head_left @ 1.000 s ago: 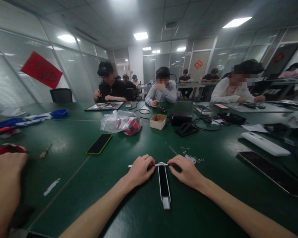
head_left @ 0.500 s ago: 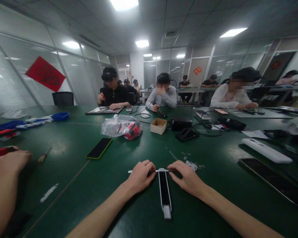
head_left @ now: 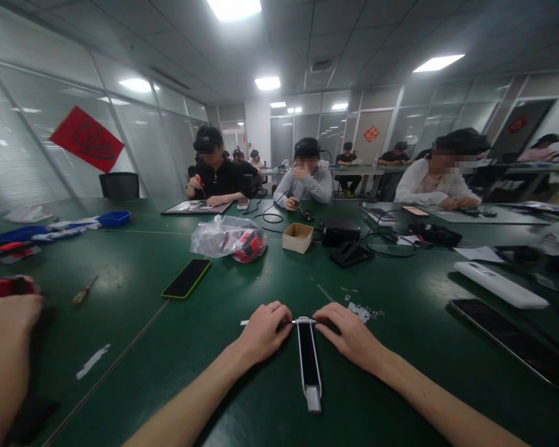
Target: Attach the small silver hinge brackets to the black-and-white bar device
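Note:
A long narrow device (head_left: 309, 357) with a black face and white edges lies on the green table, a pale block (head_left: 313, 399) at its near end. Across its far end runs a thin rod. My left hand (head_left: 265, 331) pinches this rod on the left side, and a white tip (head_left: 245, 323) sticks out beyond the hand. My right hand (head_left: 347, 329) has its thumb and fingertips closed around the rod's right end. Small metal parts (head_left: 359, 311) and curled bits lie just past my right hand.
Around the hands are a green-edged phone (head_left: 187, 279), a screwdriver (head_left: 84, 290), a plastic bag (head_left: 228, 238), a small box (head_left: 297, 237), a dark phone (head_left: 512, 341) and a white case (head_left: 500, 284). Another person's hand (head_left: 12, 313) is at the left edge.
The other person's hand and the red item at the left edge have shifted left. My hands and the device show no visible change.

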The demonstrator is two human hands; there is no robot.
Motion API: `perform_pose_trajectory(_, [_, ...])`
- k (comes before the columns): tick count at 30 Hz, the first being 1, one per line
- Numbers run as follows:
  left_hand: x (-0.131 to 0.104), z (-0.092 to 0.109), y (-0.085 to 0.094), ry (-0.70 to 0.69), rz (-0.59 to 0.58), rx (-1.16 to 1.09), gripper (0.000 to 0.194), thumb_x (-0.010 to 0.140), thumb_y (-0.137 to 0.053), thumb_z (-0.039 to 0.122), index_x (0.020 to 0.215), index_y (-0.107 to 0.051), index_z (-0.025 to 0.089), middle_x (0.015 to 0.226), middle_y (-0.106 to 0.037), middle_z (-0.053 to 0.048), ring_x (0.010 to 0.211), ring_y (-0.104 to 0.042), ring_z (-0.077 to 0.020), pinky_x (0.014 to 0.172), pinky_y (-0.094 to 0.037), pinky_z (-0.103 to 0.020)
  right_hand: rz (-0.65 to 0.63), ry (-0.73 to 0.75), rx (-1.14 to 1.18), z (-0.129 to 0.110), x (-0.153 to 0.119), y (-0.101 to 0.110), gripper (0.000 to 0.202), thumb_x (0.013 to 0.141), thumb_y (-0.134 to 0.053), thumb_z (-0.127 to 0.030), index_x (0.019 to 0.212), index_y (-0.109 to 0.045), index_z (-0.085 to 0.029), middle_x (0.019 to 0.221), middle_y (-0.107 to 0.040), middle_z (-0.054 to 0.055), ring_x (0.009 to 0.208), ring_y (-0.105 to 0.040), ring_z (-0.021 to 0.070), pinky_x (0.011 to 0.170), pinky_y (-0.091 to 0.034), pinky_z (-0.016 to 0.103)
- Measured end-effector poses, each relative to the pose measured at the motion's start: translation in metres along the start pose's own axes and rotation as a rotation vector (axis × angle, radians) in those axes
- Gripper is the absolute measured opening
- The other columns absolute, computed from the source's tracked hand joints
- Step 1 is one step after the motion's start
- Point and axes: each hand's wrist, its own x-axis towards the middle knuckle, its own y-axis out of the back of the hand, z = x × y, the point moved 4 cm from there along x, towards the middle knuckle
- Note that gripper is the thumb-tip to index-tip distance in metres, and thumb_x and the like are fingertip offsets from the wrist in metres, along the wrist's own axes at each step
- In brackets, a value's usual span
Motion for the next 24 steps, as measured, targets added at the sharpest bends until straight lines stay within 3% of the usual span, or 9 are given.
perform_pose_trajectory(9, [0.0006, 0.0012, 0.0011, 0.002, 0.007, -0.008, 0.003, 0.086, -0.052, 0.020, 0.086, -0.055, 0.019, 0.084, -0.057, -0.001, 0.075, -0.053, -0.0151, 0.068, -0.039, -0.026, -0.032, -0.021, -0.008, -0.0051, 0.0010, 0.0021, 0.025, 0.079, -0.049, -0.009, 0.101, -0.059, -0.017, 0.096, -0.062, 0.007, 0.089, -0.059, 0.0182, 0.080, -0.051, 0.035])
perform_pose_trajectory(24, [0.0005, -0.0020, -0.0017, -0.006, 0.010, -0.010, 0.004, 0.085, -0.052, 0.020, 0.085, -0.056, 0.019, 0.084, -0.058, -0.001, 0.076, -0.053, -0.0155, 0.068, -0.040, -0.027, -0.081, -0.046, 0.058, -0.0003, 0.0013, 0.0002, 0.018, 0.089, -0.045, -0.019, 0.101, -0.058, -0.019, 0.098, -0.060, 0.008, 0.091, -0.056, 0.0188, 0.080, -0.049, 0.036])
